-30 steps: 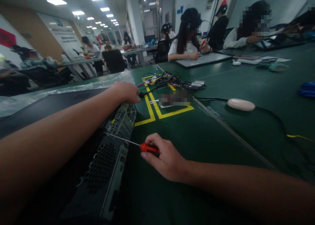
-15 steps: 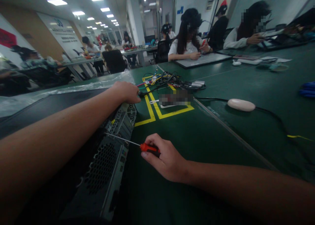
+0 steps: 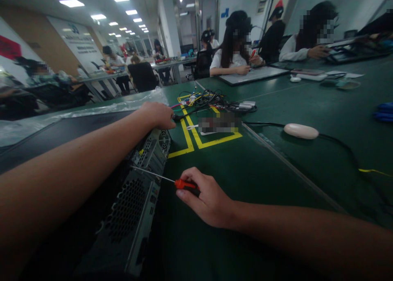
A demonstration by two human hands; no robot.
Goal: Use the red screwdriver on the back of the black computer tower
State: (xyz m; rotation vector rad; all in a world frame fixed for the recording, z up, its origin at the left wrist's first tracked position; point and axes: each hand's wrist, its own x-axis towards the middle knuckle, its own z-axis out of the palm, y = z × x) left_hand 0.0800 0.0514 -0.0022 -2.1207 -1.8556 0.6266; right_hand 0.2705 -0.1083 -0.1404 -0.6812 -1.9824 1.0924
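A black desktop computer case (image 3: 101, 246) lies at the left, its metal back panel with vent holes and ports facing right. My left hand (image 3: 158, 115) reaches across it and rests at the far corner, fingers bent over the edge; some fingertips are hidden. In my right hand (image 3: 211, 201) is a screwdriver (image 3: 181, 184) with an orange and black handle, gripped between thumb and fingers. Its long thin shaft points left, and the end meets the back panel near the slot area. What the tip touches is too dark to make out.
Beyond the case lie tangled cables (image 3: 211, 100) and yellow tape lines (image 3: 219, 141) on the green table (image 3: 254, 170). A white oval object (image 3: 301, 131) sits on a black cord at the right. Clear plastic sheeting (image 3: 132, 103) lies behind the case. Several people work at tables.
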